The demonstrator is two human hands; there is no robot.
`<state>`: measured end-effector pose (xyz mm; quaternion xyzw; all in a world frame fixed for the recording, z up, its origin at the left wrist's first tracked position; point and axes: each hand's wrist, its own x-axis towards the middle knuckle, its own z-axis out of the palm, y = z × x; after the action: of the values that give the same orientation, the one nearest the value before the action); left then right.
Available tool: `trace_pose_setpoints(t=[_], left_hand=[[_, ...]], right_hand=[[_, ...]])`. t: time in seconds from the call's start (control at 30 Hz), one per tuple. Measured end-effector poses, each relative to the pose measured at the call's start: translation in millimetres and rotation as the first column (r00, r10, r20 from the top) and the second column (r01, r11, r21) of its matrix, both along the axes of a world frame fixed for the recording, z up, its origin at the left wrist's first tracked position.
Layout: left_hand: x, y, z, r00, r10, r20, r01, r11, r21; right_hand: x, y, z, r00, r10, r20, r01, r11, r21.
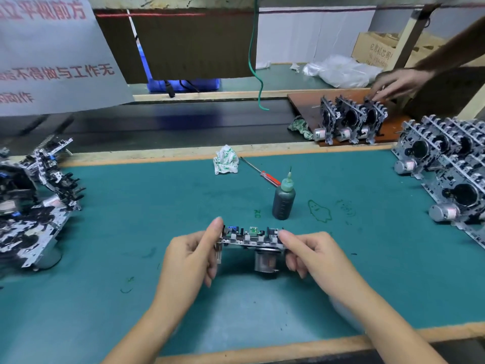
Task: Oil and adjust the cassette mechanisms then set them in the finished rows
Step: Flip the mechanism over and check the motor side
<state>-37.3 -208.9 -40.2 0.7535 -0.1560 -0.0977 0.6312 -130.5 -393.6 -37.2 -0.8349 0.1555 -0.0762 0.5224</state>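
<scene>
Both hands — left (193, 254), right (311, 252) — pinch the mechanism (250, 241) by its ends; a slip drops it onto the desk (131, 219).

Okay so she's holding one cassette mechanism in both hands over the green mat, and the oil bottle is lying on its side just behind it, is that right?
Not quite. The head view shows the oil bottle standing upright behind the cassette mechanism, nozzle up. The left hand and right hand do hold it over the green mat.
</scene>
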Motion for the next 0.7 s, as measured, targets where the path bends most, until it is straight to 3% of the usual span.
trace_pose_setpoints(t=[0.13,0.2,0.27,0.33,0.4,0.5,0.6,0.7], left_hand=[[14,0,4,0.998,-0.005,-0.063,0.016,0.984,0.178],[21,0,8,0.997,-0.016,-0.076,0.035,0.966,0.255],[24,-1,11,1.0,-0.004,0.029,-0.009,0.897,0.442],[27,-1,13,0.961,-0.003,0.275,-0.172,0.773,0.611],[32,-1,16,0.888,-0.038,0.459,-0.266,0.772,0.578],[38,-6,23,0.847,-0.243,0.474,0.031,0.911,0.411],[38,-18,26,0.778,-0.428,0.46,0.276,0.891,0.361],[37,-26,21,0.775,-0.444,0.45,0.309,0.887,0.342]], right_hand=[[14,-2,4,0.998,-0.026,-0.05,0.025,1.0,-0.005],[19,-2,6,0.997,-0.034,-0.064,0.027,0.994,-0.103],[20,-4,6,0.994,-0.081,-0.069,0.051,0.93,-0.365],[20,-11,5,0.993,-0.117,-0.028,0.081,0.823,-0.562],[20,-19,4,0.998,-0.058,-0.019,0.04,0.858,-0.512],[20,-21,-2,0.993,0.117,-0.009,-0.116,0.958,-0.261],[24,-16,-9,0.987,0.123,0.103,-0.109,0.985,-0.132],[27,-14,-11,0.985,0.086,0.147,-0.07,0.992,-0.108]])
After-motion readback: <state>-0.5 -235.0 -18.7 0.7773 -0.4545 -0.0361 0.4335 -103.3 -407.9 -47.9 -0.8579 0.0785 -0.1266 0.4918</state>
